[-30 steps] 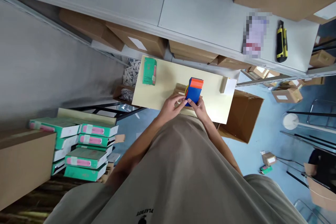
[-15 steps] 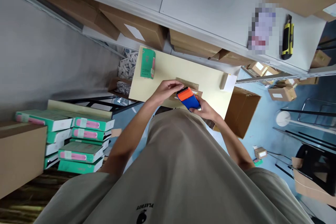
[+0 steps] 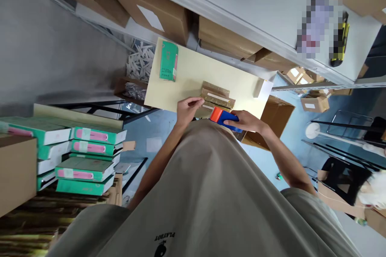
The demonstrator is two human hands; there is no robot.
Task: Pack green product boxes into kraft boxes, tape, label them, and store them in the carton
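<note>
My right hand (image 3: 247,121) is wrapped round a blue and orange tape dispenser (image 3: 225,119), held close to my shirt at the table's near edge. Its orange end points left. My left hand (image 3: 188,109) is closed in a pinch, thumb against fingertips, at the left side of a small brown cardboard box (image 3: 214,95). Whatever sits in that pinch is too small to make out. The box lies on the pale yellow table (image 3: 189,72), partly hidden by the dispenser and my body.
A green box (image 3: 169,60) lies at the table's far left and a white box (image 3: 263,88) at its right end. Beside the table stands an open carton (image 3: 276,118). Stacked green boxes (image 3: 90,148) are at left. A shelf above holds a yellow cutter (image 3: 340,42).
The tape dispenser has moved right and down, away from my left hand, and turned flatter. My left fingers, earlier at its orange end, are now apart from it beside the cardboard box.
</note>
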